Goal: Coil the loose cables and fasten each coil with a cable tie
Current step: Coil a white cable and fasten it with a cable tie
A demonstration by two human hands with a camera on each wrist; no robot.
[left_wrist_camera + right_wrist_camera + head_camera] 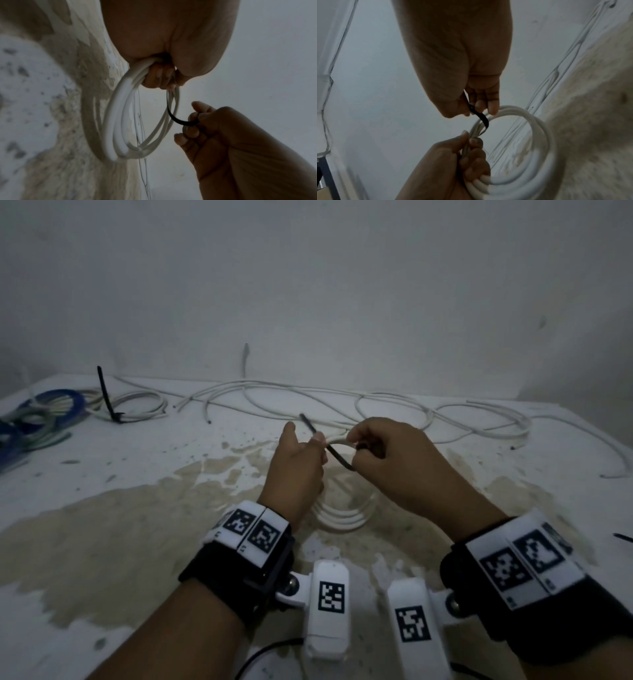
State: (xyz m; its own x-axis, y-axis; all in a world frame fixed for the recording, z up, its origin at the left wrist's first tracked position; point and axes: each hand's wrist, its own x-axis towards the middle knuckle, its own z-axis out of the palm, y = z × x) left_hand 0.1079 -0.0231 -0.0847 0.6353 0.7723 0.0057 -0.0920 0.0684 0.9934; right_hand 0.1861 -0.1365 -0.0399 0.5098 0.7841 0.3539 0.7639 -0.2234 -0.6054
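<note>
White cable, wound into a coil (123, 121) of several turns, hangs just above the stained worktop (102, 525), gripped at its top by my left hand (298, 460). My left fingers (159, 77) are curled tight round the bundled strands, as the left wrist view shows. A black tie (337, 458) loops round the strands just beside that grip; one end sticks up past my left thumb, the other is pinched in my right hand (387, 460), whose fingers (488, 105) are clamped on the strap near its head.

I judge the step to be threading the tie shut. To do it well I would keep the left grip firm so the turns stay stacked, bring the free tail to the head held in my right fingers, feed it through squarely and pull until the strap bites without crushing the jacket. Whether the tail has already entered the head I cannot tell.

Each turn looks smooth, round, fairly stiff and springy, likely to fan open if released.

Beyond it, loose cables (394, 409) sprawl along the back of the worktop, not yet coiled. At far left lie a tied coil (137, 405), its black strap upright, and blue coils (58, 402).
</note>
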